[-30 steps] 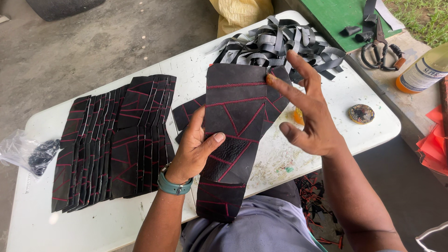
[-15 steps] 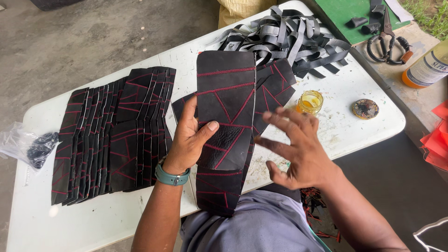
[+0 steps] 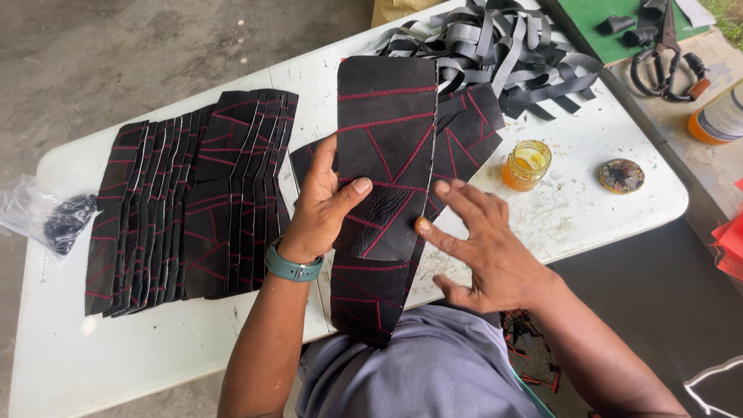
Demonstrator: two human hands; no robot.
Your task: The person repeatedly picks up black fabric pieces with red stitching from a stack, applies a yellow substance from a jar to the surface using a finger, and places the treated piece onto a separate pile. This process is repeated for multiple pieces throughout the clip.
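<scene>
My left hand (image 3: 321, 205) grips a long black leather panel (image 3: 385, 139) stitched with red lines, thumb across its front, holding it upright over the white table (image 3: 155, 356). My right hand (image 3: 484, 248) is spread, fingers apart, its fingertips touching the panel's right edge low down. A second similar black panel (image 3: 468, 131) lies on the table just behind the held one. A teal watch sits on my left wrist.
Rows of overlapped black red-stitched panels (image 3: 186, 201) cover the table's left half. A heap of black strips (image 3: 503, 46) lies at the back. A small jar of yellow glue (image 3: 526, 164) and a round lid (image 3: 621, 176) stand right. Scissors (image 3: 665, 54), a bottle (image 3: 720, 116) and a plastic bag (image 3: 46, 217) sit at the edges.
My right hand dropped from above the panel's upper right to its lower right edge. The left hand raised the panel more upright and toward the table's middle.
</scene>
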